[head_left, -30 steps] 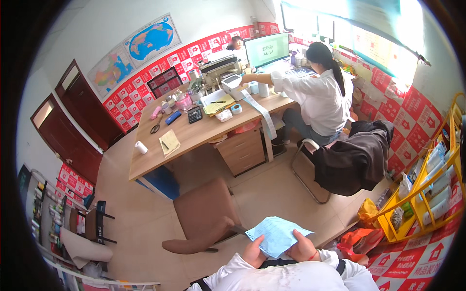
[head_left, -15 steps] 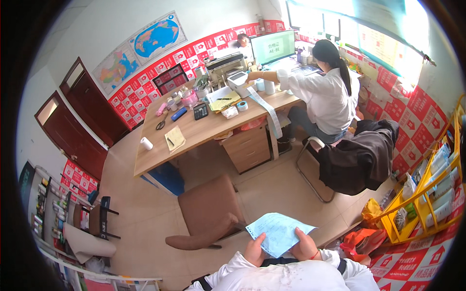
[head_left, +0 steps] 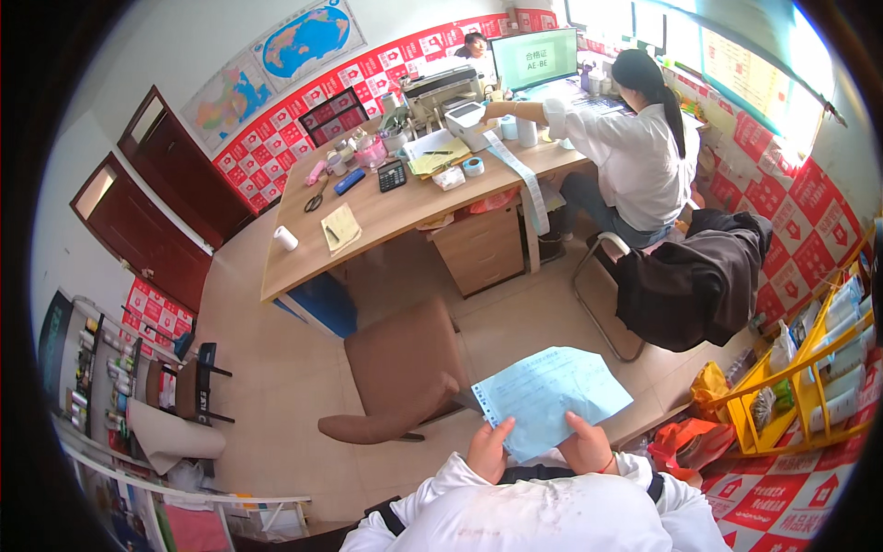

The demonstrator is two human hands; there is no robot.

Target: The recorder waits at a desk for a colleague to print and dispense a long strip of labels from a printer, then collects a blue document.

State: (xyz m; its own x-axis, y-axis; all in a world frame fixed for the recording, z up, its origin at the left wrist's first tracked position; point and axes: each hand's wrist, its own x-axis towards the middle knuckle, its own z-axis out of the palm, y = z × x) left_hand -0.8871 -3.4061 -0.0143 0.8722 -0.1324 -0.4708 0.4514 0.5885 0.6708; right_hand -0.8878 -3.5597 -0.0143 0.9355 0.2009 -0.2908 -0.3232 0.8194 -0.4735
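Observation:
Between my two hands is a light blue sheet of paper (head_left: 550, 396) with faint writing and punched holes along its left edge. My left hand (head_left: 489, 451) pinches its lower left edge, thumb on top. The lower right part is gripped by my right hand (head_left: 587, 445), thumb on top and a red band at the wrist; the fingers beneath are hidden. The paper is held in front of my body, tilted up a little. Just beyond its left side stands a brown chair (head_left: 405, 359).
Across the room is a wooden desk (head_left: 368, 235) with a monitor (head_left: 535, 63), a label printer (head_left: 469, 121), a calculator (head_left: 393, 176) and scissors (head_left: 315, 197). A person in white (head_left: 635, 156) sits there, near a chair draped with a dark jacket (head_left: 690, 276). On the right is a yellow rack (head_left: 782, 396).
The blue paper has risen slightly and spread out wider, showing more of its surface. My hands stay on its lower edge. The view has shifted a little.

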